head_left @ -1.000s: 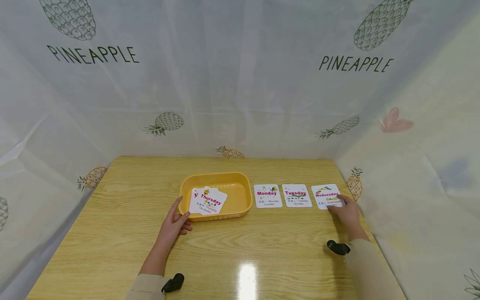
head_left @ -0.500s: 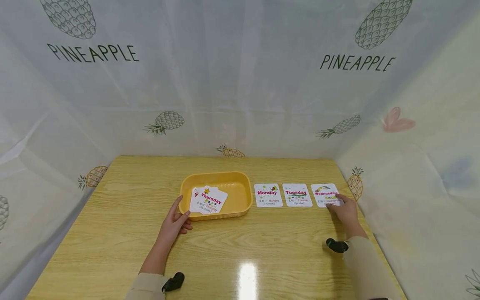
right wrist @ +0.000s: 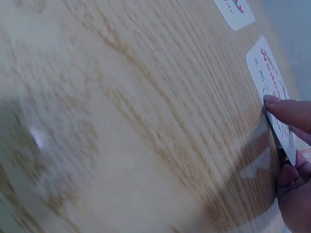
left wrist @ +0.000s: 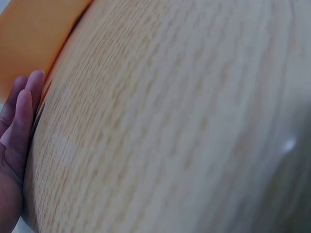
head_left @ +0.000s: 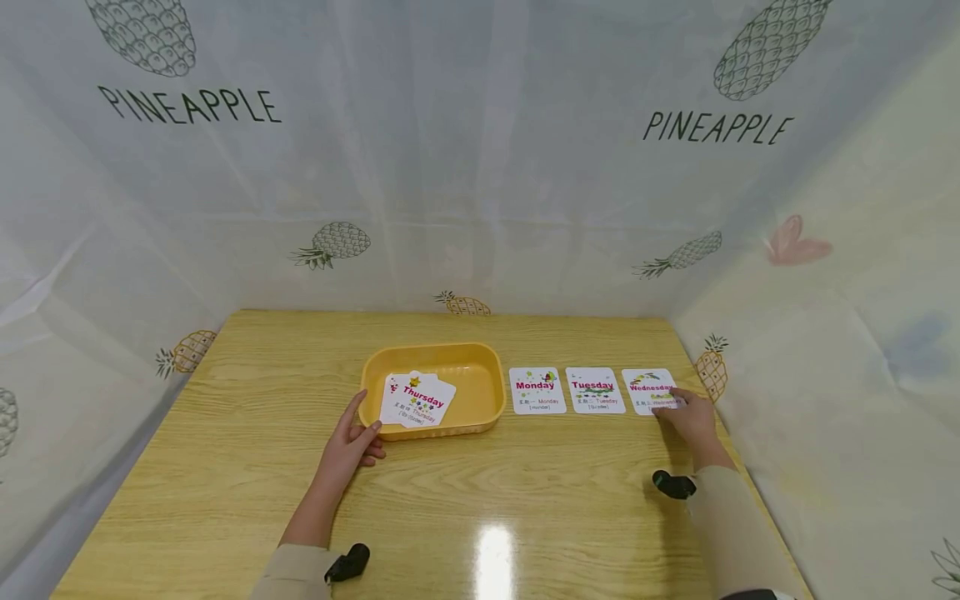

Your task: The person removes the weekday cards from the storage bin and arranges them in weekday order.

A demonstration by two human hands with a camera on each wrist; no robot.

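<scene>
- My right hand [head_left: 693, 421] presses a fingertip on the near edge of the Wednesday card [head_left: 651, 391], which lies flat at the right end of the row on the table [head_left: 525, 500].
- My left hand [head_left: 348, 446] rests open, fingers straight against the near-left rim of the yellow tray [head_left: 491, 392].
- Judged step: settling the third card; next seems a reach left to the Thursday card [head_left: 420, 401].
- Count: three cards laid out, Monday card [head_left: 536, 390] and Tuesday card [head_left: 595, 390] included; one tray, its overlapping cards uncountable.

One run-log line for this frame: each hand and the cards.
left hand: touches yellow plastic tray holding Thursday card | right hand: fingertip on white Wednesday card | Monday card, Tuesday card: flat on wooden table
</scene>
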